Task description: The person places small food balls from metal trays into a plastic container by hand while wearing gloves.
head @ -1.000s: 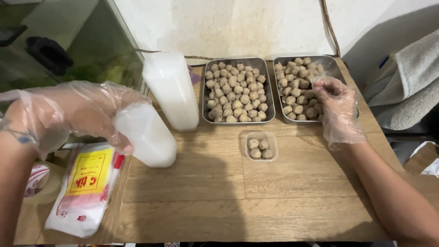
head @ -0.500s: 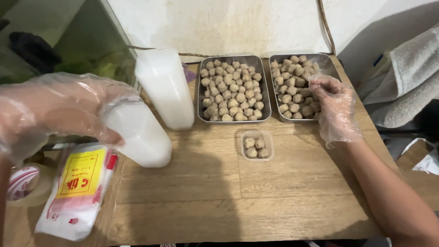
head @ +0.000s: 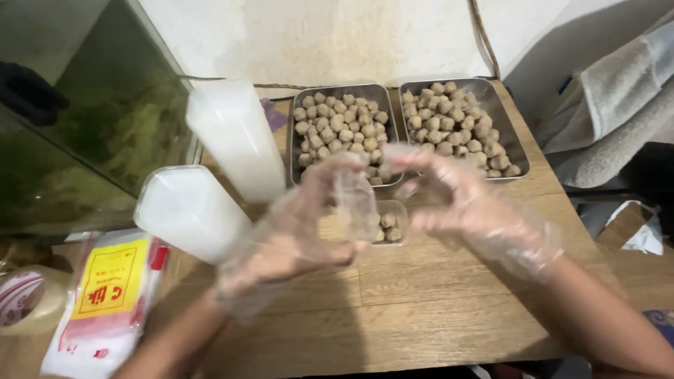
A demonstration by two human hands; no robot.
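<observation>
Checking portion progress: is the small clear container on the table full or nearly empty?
Nearly empty. The small clear container shows only a few brown balls, partly hidden behind the left hand; both metal trays remain heaped.

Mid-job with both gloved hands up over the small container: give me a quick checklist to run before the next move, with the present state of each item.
1. Gloves on both hands: ok; left hand and right hand wear clear plastic gloves.
2. Left glove fit: not ok; it looks loose, and the fingers meet around it.
3. Small clear container: ok; upright on the wooden table, a few balls inside.
4. Two metal trays: ok; both full of brown balls.
5. Stacks of plastic containers: ok; lying beside the trays.
6. Anything pinched between the fingers: cannot tell.
</observation>
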